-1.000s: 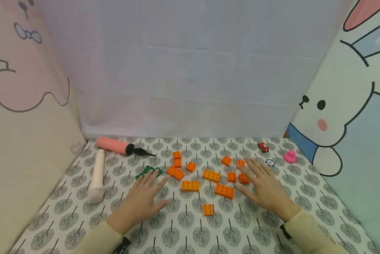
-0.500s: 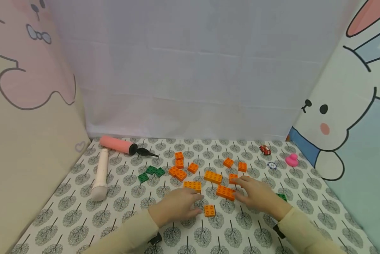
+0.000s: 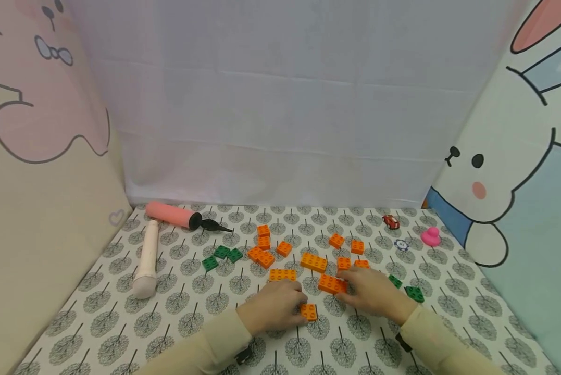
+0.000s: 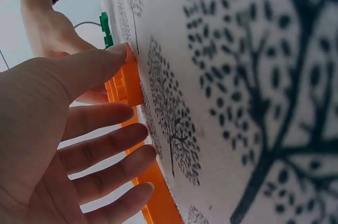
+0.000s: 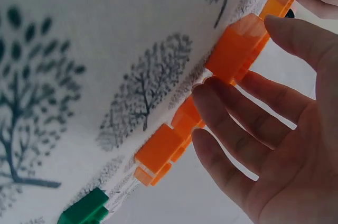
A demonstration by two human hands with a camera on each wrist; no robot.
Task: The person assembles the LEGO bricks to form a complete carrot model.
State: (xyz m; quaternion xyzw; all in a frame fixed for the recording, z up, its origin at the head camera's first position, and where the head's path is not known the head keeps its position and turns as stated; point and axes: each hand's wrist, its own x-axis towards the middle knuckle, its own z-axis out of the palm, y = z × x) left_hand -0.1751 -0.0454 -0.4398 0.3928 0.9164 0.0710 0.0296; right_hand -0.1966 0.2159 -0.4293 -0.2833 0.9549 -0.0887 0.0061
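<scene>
My left hand (image 3: 273, 307) is low at the front middle, its thumb and index finger pinching a small square orange toy brick (image 3: 309, 312) from either side. In the left wrist view the remaining fingers (image 4: 113, 152) spread loosely beside it. To the right, my right hand (image 3: 374, 291) has thumb and index finger around the right end of a longer orange brick (image 3: 329, 284). That longer brick (image 5: 237, 47) lies between thumb and index finger in the right wrist view. Both bricks are on the tree-print cloth (image 3: 275, 359).
More orange bricks (image 3: 313, 262) lie scattered behind the hands. Green bricks (image 3: 221, 252) sit left, and others (image 3: 414, 294) by my right wrist. A pink pump-like cylinder (image 3: 170, 214) and a pale stick (image 3: 146, 260) lie far left; a red toy car (image 3: 391, 222) and pink duck (image 3: 431, 237) far right.
My left hand has come from over the left green bricks across to the small orange brick. My right hand has moved left and nearer, down to the longer brick, uncovering green bricks.
</scene>
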